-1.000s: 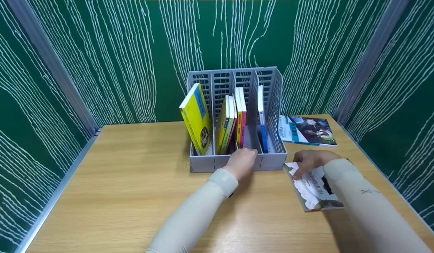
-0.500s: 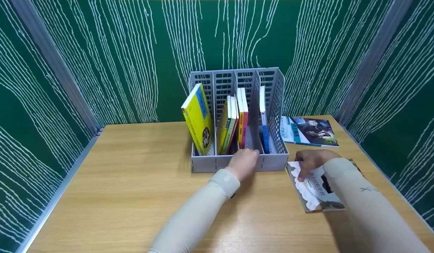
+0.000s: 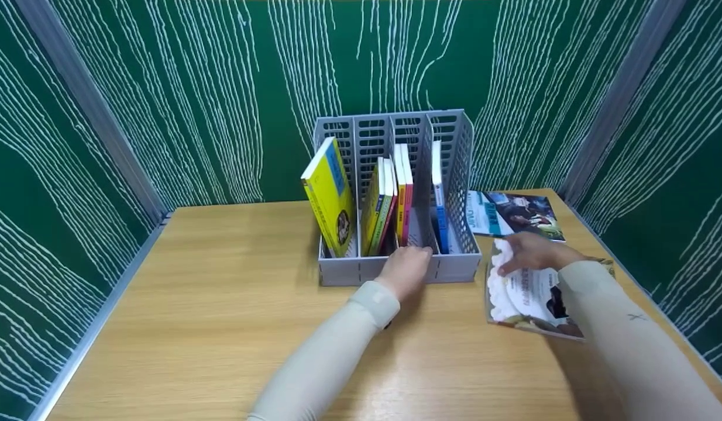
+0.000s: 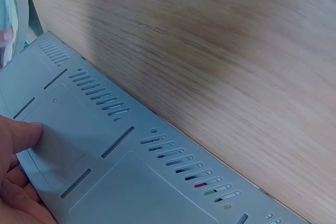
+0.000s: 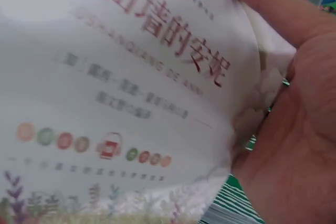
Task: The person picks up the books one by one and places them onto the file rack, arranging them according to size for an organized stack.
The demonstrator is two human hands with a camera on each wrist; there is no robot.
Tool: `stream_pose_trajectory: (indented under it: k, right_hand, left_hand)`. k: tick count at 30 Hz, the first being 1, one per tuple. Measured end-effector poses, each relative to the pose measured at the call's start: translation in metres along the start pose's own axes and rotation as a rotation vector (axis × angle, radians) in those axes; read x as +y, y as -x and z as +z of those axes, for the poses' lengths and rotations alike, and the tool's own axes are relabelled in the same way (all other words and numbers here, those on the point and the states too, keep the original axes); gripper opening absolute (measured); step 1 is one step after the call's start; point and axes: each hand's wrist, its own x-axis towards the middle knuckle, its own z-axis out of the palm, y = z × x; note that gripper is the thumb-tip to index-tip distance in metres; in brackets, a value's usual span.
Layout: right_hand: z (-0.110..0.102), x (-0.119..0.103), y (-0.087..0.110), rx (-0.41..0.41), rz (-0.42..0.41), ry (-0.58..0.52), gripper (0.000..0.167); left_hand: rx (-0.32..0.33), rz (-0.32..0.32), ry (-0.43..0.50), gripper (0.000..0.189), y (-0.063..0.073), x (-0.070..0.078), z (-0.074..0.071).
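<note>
A grey magazine file rack [image 3: 342,272] with upright compartments stands at the back middle of the table. My left hand [image 3: 404,270] grips its front wall; in the left wrist view the thumb lies on the slotted grey rack [image 4: 152,192]. At the right, my right hand [image 3: 536,252] holds a pale paperback book [image 3: 528,295] by its upper left part, tilted and raised off the table. The right wrist view shows the book's white cover [image 5: 131,82] with red lettering, between the thumb and fingers of the right hand [image 5: 307,72].
In the rack lean a large yellow book [image 3: 327,199], several thin books [image 3: 377,210], a pair with yellow and pink spines [image 3: 404,196], and a blue-spined book [image 3: 438,202]. A dark-covered book [image 3: 522,213] lies flat right of the rack. Green walls [image 3: 209,105] enclose the table.
My right hand has lifted the pale book off the table, tilting it and moving it slightly away and to the right. The left hand has stayed on the rack.
</note>
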Motion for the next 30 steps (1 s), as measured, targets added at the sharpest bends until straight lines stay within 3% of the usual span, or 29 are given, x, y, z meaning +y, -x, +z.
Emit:
stream_pose_trajectory:
  k: [7, 15, 22, 30]
  right_hand:
    - [-0.014, -0.004, 0.010, 0.225, 0.013, -0.046, 0.106]
    - [-0.018, -0.013, 0.015, 0.468, 0.046, 0.022, 0.068]
    - [-0.020, -0.022, 0.018, 0.679, 0.022, 0.121, 0.049]
    - [-0.029, -0.034, 0.027, 0.945, -0.015, 0.017, 0.035]
  left_hand:
    - [-0.033, -0.016, 0.025, 0.024, -0.003, -0.001, 0.001]
    - [-0.035, -0.001, 0.025, 0.023, -0.001, -0.001, 0.004]
    - [-0.036, -0.003, 0.036, 0.021, -0.001, -0.001, 0.002]
    - [-0.035, -0.007, 0.060, 0.021, 0.001, -0.001, 0.001]
